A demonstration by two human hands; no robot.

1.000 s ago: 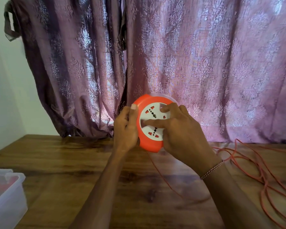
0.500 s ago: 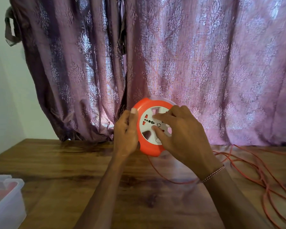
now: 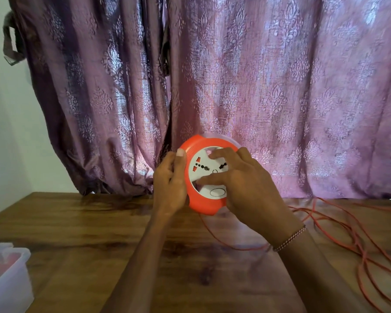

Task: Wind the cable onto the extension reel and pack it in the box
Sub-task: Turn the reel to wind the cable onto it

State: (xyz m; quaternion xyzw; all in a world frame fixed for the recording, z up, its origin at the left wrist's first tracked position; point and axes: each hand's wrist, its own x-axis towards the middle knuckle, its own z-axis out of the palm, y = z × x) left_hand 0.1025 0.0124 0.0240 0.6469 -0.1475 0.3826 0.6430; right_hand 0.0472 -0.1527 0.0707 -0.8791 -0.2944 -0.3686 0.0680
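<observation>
An orange extension reel (image 3: 204, 207) with a white socket face (image 3: 202, 175) is held upright above the wooden table (image 3: 95, 231), in front of the curtain. My left hand (image 3: 169, 186) grips its left orange rim, thumb on the front edge. My right hand (image 3: 246, 188) lies spread over the white face, with the index fingertip and the thumb tip pressing into its recesses. The thin orange cable (image 3: 359, 251) drops from under the reel, passes beneath my right wrist and lies in loose loops on the table at the right.
A clear plastic box (image 3: 7, 281) stands at the table's front left corner, with something red dimly visible inside. A purple patterned curtain (image 3: 280, 98) hangs along the table's far edge. A pale wall is at the left.
The white socket face has turned under my right fingers, and its sockets sit at new angles. The cable slack below the reel has shifted. My left hand keeps its grip.
</observation>
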